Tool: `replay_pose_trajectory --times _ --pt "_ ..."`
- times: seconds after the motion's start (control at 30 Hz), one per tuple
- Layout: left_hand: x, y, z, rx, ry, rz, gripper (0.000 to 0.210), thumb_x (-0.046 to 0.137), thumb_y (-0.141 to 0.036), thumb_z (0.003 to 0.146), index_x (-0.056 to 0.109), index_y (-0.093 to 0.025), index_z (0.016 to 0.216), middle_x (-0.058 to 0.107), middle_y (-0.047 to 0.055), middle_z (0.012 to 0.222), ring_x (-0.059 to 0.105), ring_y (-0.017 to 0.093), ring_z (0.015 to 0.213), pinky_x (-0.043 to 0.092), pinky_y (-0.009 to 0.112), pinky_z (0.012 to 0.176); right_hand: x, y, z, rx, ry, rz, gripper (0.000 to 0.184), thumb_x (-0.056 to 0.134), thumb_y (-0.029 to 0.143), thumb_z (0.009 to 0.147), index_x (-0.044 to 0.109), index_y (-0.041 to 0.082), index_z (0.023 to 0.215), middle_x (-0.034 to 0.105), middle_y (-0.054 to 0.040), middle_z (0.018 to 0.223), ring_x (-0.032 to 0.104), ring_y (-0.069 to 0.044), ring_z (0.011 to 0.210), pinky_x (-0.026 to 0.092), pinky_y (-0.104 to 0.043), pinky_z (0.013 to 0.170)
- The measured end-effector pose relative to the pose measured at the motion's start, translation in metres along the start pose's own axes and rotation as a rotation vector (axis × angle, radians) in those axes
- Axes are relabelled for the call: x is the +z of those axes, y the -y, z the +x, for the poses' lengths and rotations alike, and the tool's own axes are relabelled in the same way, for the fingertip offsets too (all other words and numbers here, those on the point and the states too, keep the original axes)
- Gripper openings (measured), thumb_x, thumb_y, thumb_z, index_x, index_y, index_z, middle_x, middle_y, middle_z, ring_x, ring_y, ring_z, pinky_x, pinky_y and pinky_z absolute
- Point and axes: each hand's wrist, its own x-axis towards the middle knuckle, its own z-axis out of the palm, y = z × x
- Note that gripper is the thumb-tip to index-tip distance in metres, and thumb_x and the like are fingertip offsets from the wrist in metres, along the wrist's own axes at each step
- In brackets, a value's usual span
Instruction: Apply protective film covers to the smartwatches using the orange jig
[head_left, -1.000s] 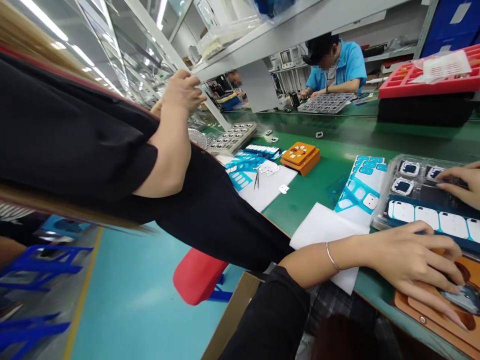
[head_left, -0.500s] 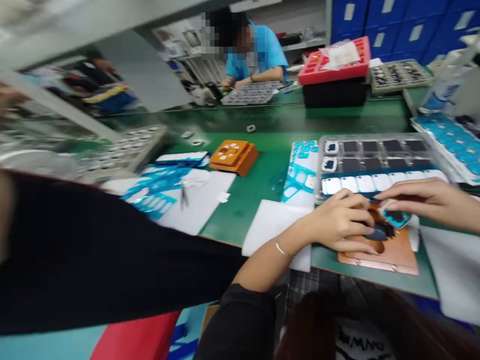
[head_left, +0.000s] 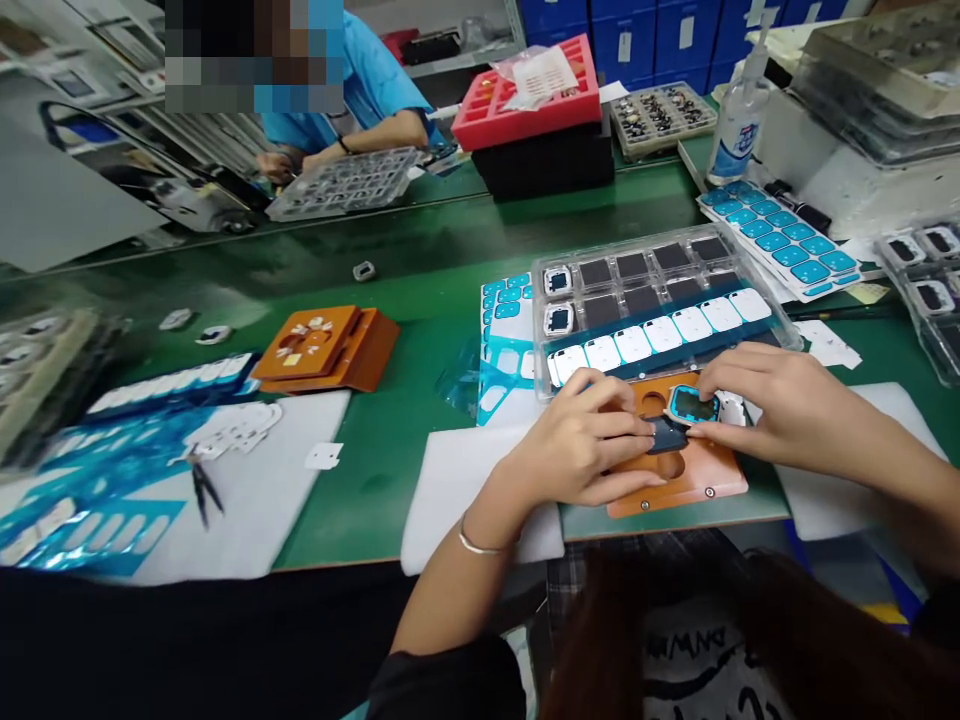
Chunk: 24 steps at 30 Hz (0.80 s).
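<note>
My right hand (head_left: pixel 765 400) pinches a small rounded-square watch case (head_left: pixel 694 404) by its right side. Its upper face shows a dark centre within a bright blue border. Close to it, my left hand (head_left: pixel 592 440) has its fingers closed around a dark grey block (head_left: pixel 666 435) on an orange fixture plate (head_left: pixel 690 490). The case is held over the plate, right beside the block; whether the two touch is hard to tell. Round recesses show in the plate, and screws sit along its front edge. My fingers hide part of the block.
Behind the plate lies a clear compartment tray (head_left: pixel 637 270) carrying a strip of white stickers (head_left: pixel 652 340). White foam sheets (head_left: pixel 465 490) flank the plate. Leftward are an orange stepped fixture (head_left: pixel 322 345) and black tweezers (head_left: pixel 204 490). Across the bench a co-worker (head_left: pixel 382 100) handles another tray.
The view has swung to the right, and a neighbouring person's black sleeve has dropped low at the left. The watch case now shows its blue-bordered face more fully. Both hands stay at the plate.
</note>
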Motion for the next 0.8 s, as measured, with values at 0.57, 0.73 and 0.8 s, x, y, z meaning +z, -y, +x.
replay_pose_trajectory --times 0.57,0.73,0.8 --pt "0.002 -0.001 0.001 -0.254 -0.244 -0.336 0.037 0.08 -0.044 0.078 0.068 -0.023 0.107 0.077 0.005 0.099 0.068 0.018 0.089 0.055 0.034 0.079 0.018 0.017 0.013 -0.152 -0.252 0.452 0.018 0.07 0.034 0.09 0.062 0.021 0.099 0.067 -0.0088 0.103 0.067 -0.02 0.095 0.058 -0.033 0.078" --pt "-0.001 -0.001 -0.002 -0.417 -0.127 -0.956 0.049 0.075 -0.045 0.083 0.058 -0.026 0.124 0.076 0.007 0.104 0.073 0.019 0.097 0.059 0.03 0.08 0.009 0.003 0.016 -0.519 -0.116 0.585 0.019 0.06 0.025 0.097 0.063 0.017 0.115 0.063 -0.0134 0.123 0.066 -0.017 0.1 0.057 -0.031 0.083" --pt "-0.001 -0.002 -0.004 -0.449 -0.033 -1.056 0.055 0.075 -0.044 0.083 0.051 -0.027 0.129 0.076 0.007 0.106 0.073 0.021 0.101 0.059 0.032 0.085 0.008 0.003 0.017 -0.625 -0.101 0.535 0.02 0.055 0.017 0.099 0.062 0.018 0.118 0.067 -0.0116 0.124 0.066 -0.015 0.093 0.056 -0.03 0.079"
